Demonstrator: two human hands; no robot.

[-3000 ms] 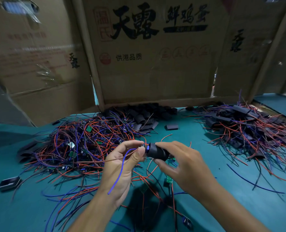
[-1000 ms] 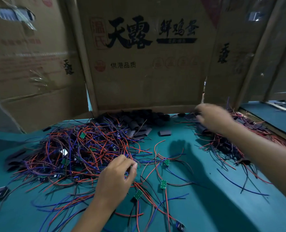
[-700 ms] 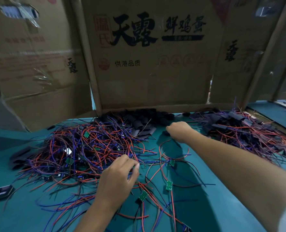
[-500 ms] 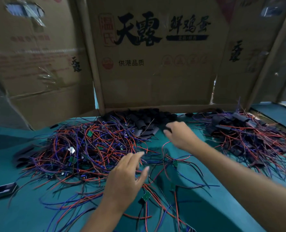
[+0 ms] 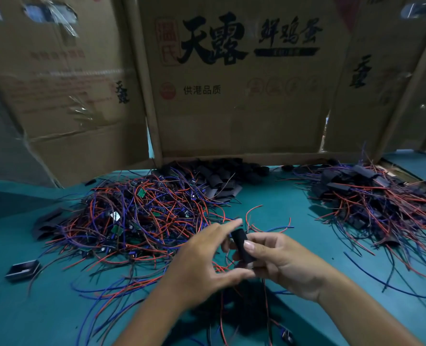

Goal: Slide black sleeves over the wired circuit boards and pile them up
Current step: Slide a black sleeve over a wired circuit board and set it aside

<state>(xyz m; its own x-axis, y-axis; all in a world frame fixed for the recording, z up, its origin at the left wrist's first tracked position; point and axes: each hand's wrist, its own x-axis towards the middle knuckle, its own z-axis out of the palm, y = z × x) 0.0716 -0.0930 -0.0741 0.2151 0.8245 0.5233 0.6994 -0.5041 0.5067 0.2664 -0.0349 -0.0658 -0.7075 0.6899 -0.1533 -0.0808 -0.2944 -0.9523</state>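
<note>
Teal cloth covers the table [image 5: 306, 221], and both hands meet above its near middle. The right hand [image 5: 281, 265] grips a black sleeve [image 5: 242, 245], thumb pressed on its front and fingers curled behind it, the tube standing nearly upright. The left hand [image 5: 202, 265] reaches toward it from the left with forefinger stretched out above the sleeve's top and thumb extended below; whether it pinches a wire or board there is hidden by the fingers. Loose red and blue wires [image 5: 269, 221] lie just behind the hands. A big tangle of wired boards [image 5: 137, 216] fills the left half of the table, small green boards showing among the strands. Empty sleeves [image 5: 219, 178] are heaped at the back against a cardboard wall [image 5: 232, 108]. Sleeved boards form a pile [image 5: 371, 198] on the right. One flattened black sleeve [image 5: 22, 269] lies alone near the left edge.
</note>
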